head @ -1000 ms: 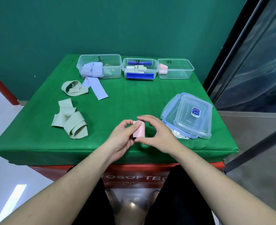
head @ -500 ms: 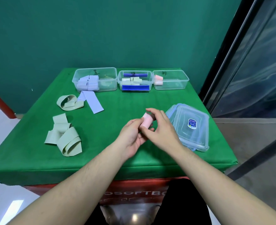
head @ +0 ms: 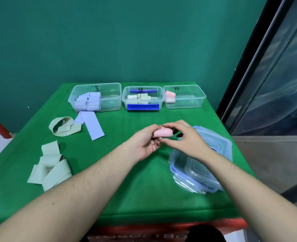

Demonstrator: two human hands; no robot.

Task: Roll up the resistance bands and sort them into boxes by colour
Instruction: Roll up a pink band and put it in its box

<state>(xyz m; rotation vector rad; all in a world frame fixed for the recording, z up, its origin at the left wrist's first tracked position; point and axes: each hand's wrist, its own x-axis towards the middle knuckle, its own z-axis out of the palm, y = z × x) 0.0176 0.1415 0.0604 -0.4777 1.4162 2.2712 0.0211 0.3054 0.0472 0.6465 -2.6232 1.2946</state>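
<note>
Here, head view: both hands hold a rolled pink band point(head: 162, 133) above the green tabletop point(head: 144, 180). Left hand point(head: 146, 143) pinches its left end, fingers curled under; right hand point(head: 184, 137) curls over its right end, thumb below. Beyond the pink band, three clear boxes in a row: left box point(head: 112, 100) with lilac rolls, middle box point(head: 160, 97) with pale green rolls, right box point(head: 196, 98) with pink rolls. Left of the pink band: flat lilac band point(head: 91, 125), loose green bands point(head: 63, 127) and point(head: 51, 168). Right of it, stacked lids point(head: 219, 154), partly under the right forearm.
</note>
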